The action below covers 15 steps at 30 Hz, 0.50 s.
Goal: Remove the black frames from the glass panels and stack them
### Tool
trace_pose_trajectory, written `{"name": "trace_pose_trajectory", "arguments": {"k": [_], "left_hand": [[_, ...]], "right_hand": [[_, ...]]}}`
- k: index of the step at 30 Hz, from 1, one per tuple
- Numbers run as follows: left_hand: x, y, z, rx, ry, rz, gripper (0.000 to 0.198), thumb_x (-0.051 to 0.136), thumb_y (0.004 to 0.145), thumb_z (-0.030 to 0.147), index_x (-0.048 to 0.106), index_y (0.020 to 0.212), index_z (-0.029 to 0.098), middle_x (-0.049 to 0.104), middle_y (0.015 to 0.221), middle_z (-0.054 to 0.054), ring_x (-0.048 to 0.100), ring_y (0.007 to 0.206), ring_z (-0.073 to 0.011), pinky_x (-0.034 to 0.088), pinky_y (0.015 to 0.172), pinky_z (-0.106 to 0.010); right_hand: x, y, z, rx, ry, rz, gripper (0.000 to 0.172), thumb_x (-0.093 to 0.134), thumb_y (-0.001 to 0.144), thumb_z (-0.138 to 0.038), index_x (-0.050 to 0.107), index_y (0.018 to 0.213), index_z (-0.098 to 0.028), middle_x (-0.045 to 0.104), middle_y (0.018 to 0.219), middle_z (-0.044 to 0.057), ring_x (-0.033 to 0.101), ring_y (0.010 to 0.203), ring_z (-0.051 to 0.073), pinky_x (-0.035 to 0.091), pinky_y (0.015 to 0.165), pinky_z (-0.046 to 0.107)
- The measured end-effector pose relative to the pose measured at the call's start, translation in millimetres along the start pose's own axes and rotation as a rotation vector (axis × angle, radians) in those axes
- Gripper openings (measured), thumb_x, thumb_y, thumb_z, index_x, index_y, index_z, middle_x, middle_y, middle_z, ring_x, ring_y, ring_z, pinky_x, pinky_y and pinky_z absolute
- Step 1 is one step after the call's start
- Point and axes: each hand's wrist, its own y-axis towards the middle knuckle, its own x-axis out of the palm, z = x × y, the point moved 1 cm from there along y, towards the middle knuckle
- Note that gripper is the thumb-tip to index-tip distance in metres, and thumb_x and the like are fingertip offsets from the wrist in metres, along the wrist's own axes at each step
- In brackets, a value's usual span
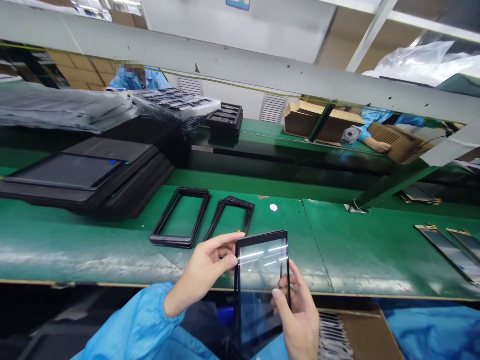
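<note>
Over the bench's front edge, a black-bordered touch-screen panel is held upright and tilted, its glossy middle reflecting the ceiling lights. My left hand pinches its upper left edge between thumb and fingers. On the right edge, my right hand grips with the thumb on the front and the fingers behind. A dark edge shows along the panel's left side; whether it is a separate frame I cannot tell. Just beyond my left hand lie a stack of black rectangular frames and a looser, skewed stack of frames.
Black foam trays are piled at the left, a dark panel on top. Display panels lie at the right on the green bench. A slanted post rises there. Two co-workers sit across, near cardboard dividers.
</note>
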Motion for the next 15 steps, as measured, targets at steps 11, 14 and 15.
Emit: {"name": "trace_pose_trajectory", "arguments": {"k": [11,14,15], "left_hand": [[-2.6,1.2,-6.1,-0.093,-0.077,0.012,0.052,0.092,0.078,0.030,0.078,0.128,0.024,0.079,0.094,-0.006,0.076,0.079,-0.0184,0.062,0.059,-0.021],[-3.0,1.0,-7.4,-0.091,-0.080,0.018,0.052,0.091,0.079,0.030,0.077,0.129,0.024,0.080,0.098,-0.008,0.078,0.085,-0.0203,0.063,0.059,-0.021],[-3.1,1.0,-7.9,-0.089,-0.079,0.016,0.053,0.091,0.080,0.030,0.077,0.130,0.024,0.081,0.099,-0.008,0.078,0.087,-0.0208,0.063,0.059,-0.021]], "right_hand": [[6.3,-8.7,-11.1,0.040,-0.044,0.038,0.071,0.087,0.074,-0.040,0.066,0.141,-0.031,0.074,0.087,-0.004,0.065,0.068,0.013,0.057,0.062,0.022],[7.1,-8.9,-9.9,0.046,-0.053,0.040,0.071,0.086,0.075,-0.041,0.065,0.143,-0.031,0.074,0.088,-0.003,0.064,0.067,0.013,0.055,0.059,0.021],[7.2,-8.7,-9.0,0.047,-0.057,0.039,0.072,0.086,0.075,-0.041,0.064,0.143,-0.031,0.074,0.088,-0.003,0.064,0.066,0.013,0.055,0.059,0.021]]}}
